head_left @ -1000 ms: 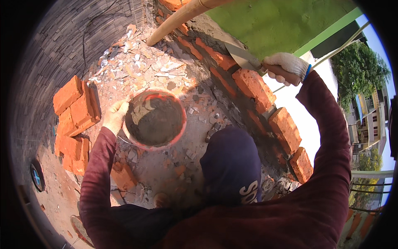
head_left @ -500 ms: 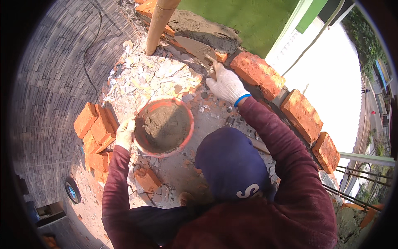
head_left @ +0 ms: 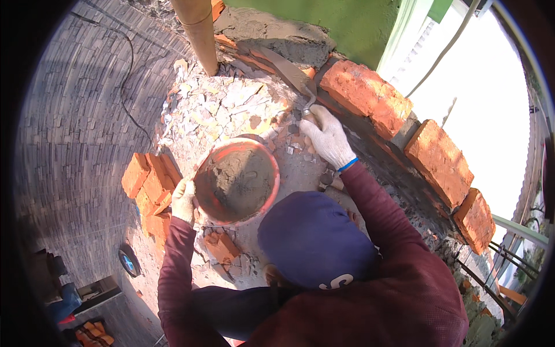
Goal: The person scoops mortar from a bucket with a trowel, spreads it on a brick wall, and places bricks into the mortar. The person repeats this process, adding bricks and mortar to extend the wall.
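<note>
Mortar (head_left: 245, 176) lay in the bucket (head_left: 274, 189), which stood on rubble (head_left: 222, 110) beside a brick stack (head_left: 151, 184). The left hand (head_left: 184, 199) pinched the bucket's rim. The gloved right hand (head_left: 329, 137) was closed round the trowel's (head_left: 289, 70) handle, the blade lying near the wall bricks (head_left: 367, 97) and the pole (head_left: 198, 37).

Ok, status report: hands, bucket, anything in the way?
Left hand at bucket rim. Right hand holding trowel. Mortar in bucket. Bamboo pole near trowel.
</note>
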A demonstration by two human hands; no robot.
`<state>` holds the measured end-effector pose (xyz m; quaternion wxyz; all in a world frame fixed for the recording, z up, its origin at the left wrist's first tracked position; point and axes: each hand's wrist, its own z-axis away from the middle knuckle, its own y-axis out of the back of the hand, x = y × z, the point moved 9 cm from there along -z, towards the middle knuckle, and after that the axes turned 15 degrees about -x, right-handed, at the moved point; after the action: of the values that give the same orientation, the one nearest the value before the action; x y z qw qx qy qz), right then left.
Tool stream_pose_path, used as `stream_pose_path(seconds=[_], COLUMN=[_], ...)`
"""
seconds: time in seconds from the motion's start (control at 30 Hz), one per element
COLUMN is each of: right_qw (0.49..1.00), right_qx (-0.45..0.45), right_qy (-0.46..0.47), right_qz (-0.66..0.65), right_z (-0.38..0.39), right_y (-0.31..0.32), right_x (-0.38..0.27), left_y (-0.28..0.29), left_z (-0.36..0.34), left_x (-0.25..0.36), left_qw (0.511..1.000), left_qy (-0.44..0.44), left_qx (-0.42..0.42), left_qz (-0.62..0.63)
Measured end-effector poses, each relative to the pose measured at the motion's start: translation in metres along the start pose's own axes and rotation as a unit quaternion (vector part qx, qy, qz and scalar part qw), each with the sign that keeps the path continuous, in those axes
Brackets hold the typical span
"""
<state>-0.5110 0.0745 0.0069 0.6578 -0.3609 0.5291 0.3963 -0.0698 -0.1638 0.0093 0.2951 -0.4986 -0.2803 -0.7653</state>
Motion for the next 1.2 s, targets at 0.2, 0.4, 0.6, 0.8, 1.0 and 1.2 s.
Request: stream_pose_path(seconds=[0.2, 0.4, 0.6, 0.8, 1.0, 1.2], right_qw=[0.896, 0.758, 0.679, 0.699, 0.732, 0.687], right_qx=[-0.177, -0.248, -0.286, -0.455, -0.456, -0.532], right_qy=[0.014, 0.1, 0.145, 0.063, -0.058, -0.207], right_qz=[0.407, 0.595, 0.661, 0.548, 0.502, 0.45], right_z=[0.084, 0.041, 0.037, 0.065, 0.052, 0.061], right_y=[0.007, -0.099, -0.155, -0.147, -0.094, -0.113], right_x=[-0.047, -0.024, 0.009, 0.021, 0.01, 0.03], left_y=[-0.07, -0.123, -0.129, -0.122, -0.148, -0.165], left_z=[-0.036, -0.051, -0.044, -0.027, -0.006, 0.012], left_x=[0.062, 0.091, 0.098, 0.106, 0.1, 0.114], left_qw=[0.995, 0.968, 0.917, 0.879, 0.908, 0.893], left_qy=[-0.021, -0.049, -0.06, -0.105, -0.07, -0.182], left_qx=[-0.095, -0.125, -0.172, -0.143, -0.15, -0.12], left_qz=[-0.012, -0.21, -0.354, -0.442, -0.385, -0.392])
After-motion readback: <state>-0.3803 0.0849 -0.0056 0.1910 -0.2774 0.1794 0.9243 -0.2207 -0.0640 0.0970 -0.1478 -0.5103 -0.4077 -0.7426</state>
